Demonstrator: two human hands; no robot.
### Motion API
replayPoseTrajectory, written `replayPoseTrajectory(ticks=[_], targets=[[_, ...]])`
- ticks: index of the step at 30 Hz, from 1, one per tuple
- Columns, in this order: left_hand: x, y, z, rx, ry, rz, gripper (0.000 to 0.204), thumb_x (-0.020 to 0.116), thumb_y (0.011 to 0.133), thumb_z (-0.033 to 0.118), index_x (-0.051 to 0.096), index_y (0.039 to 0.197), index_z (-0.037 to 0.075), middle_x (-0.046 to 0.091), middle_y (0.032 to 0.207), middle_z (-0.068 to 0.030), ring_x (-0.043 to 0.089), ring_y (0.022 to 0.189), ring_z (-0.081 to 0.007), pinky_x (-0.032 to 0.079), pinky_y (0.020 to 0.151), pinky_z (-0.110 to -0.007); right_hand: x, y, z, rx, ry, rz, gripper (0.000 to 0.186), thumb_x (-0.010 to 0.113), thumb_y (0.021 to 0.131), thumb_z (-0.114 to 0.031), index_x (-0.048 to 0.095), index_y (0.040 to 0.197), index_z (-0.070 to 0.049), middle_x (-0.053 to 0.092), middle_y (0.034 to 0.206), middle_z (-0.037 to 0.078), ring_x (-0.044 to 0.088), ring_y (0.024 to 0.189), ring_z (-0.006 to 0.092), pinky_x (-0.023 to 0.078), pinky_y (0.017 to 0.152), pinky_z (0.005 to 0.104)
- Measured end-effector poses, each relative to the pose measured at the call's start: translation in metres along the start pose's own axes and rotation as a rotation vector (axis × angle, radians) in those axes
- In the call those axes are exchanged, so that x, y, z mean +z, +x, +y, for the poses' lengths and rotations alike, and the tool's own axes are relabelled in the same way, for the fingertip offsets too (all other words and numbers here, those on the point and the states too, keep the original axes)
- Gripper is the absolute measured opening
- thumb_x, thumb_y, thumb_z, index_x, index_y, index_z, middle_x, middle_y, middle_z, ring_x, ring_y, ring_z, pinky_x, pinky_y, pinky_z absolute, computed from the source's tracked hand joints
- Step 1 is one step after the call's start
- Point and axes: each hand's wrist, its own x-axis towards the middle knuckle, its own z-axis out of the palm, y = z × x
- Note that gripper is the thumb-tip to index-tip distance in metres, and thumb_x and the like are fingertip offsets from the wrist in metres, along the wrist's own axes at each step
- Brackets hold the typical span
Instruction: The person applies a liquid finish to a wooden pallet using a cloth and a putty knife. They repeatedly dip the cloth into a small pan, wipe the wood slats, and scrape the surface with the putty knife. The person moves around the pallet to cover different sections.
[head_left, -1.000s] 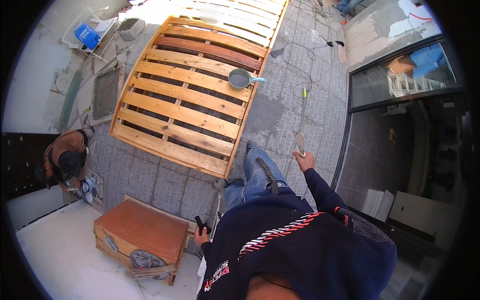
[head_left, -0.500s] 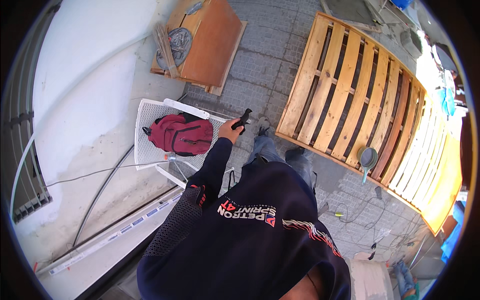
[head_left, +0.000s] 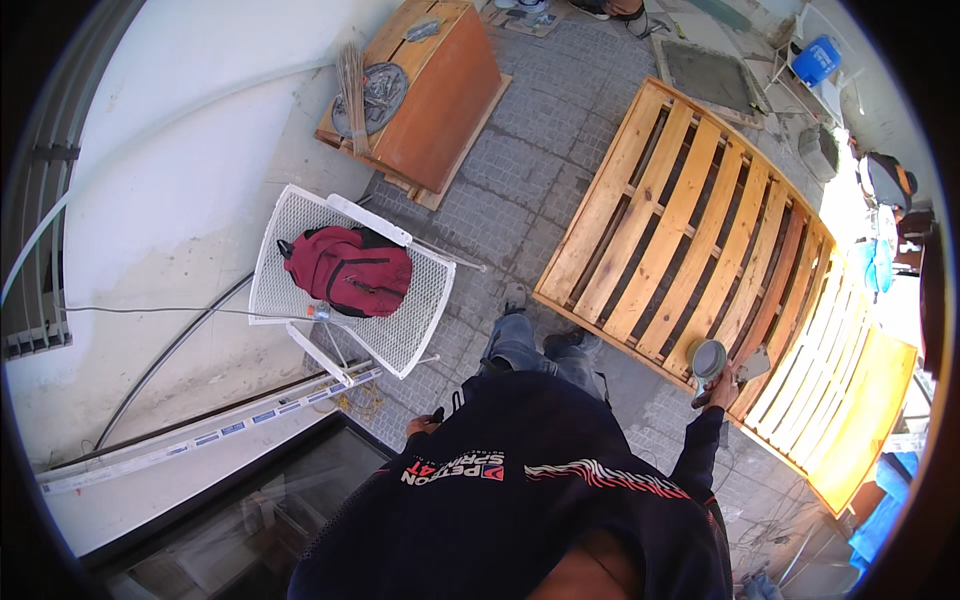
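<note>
At the edge of the slatted wooden frame (head_left: 607,200), the right hand (head_left: 718,388) closes at the handle side of a round pan (head_left: 707,357).

Its fingers look curled narrow around the handle, with a grey trowel blade (head_left: 752,365) jutting beside them; the pan lies over the slats, so contact seems made, but the pan is not yet clear of the frame, and what is left beyond that cannot be read. The right arm reaches out sideways, well away from the body; the left hand (head_left: 424,424) sits close by the waist, gripping a part-hidden black object (head_left: 438,414). Farther left, a maroon backpack (head_left: 350,270) rests on a white mesh chair (head_left: 428,322), near a brown wooden cabinet (head_left: 440,110).
</note>
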Motion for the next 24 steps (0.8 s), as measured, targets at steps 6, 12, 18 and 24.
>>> replayPoseTrajectory(ticks=[6,12,18,24], targets=[[-0.032,0.067,0.074,0.244,-0.128,0.194,0.043,0.076,0.067,0.031,0.075,0.108,0.016,0.075,0.089,-0.0086,0.072,0.082,-0.0232,0.055,0.078,-0.035,0.076,-0.094,0.059,-0.059,-0.327,-0.1,0.047,0.072,0.085,-0.044,0.058,0.065,-0.004,0.047,0.043,0.004,0.05,0.036,0.0147,0.04,0.038,0.0312],[-0.12,0.157,0.171,0.456,-0.085,0.082,0.049,0.082,0.071,0.025,0.071,0.115,0.006,0.074,0.092,-0.0126,0.071,0.084,-0.0239,0.055,0.076,-0.036,0.047,-0.212,0.167,0.228,-0.83,0.224,0.057,0.067,0.079,-0.058,0.069,0.077,0.0,0.067,0.07,0.02,0.067,0.073,0.037,0.051,0.071,0.0456],[-0.186,0.242,0.266,0.746,0.053,-0.259,0.039,0.079,0.075,0.014,0.071,0.111,0.002,0.073,0.091,-0.0115,0.069,0.081,-0.0212,0.053,0.073,-0.035,0.022,-0.338,0.203,0.525,-0.405,0.486,0.055,0.069,0.08,-0.057,0.068,0.074,-0.002,0.065,0.066,0.016,0.066,0.065,0.0306,0.05,0.065,0.0441],[-0.187,0.265,0.377,0.924,0.239,0.075,0.038,0.08,0.076,0.017,0.071,0.109,-0.001,0.073,0.099,-0.0118,0.068,0.088,-0.0225,0.051,0.081,-0.035,0.087,-0.429,0.211,0.694,0.043,0.682,0.046,0.075,0.081,-0.045,0.062,0.066,-0.003,0.056,0.052,0.006,0.057,0.042,0.0174,0.045,0.044,0.0348]])
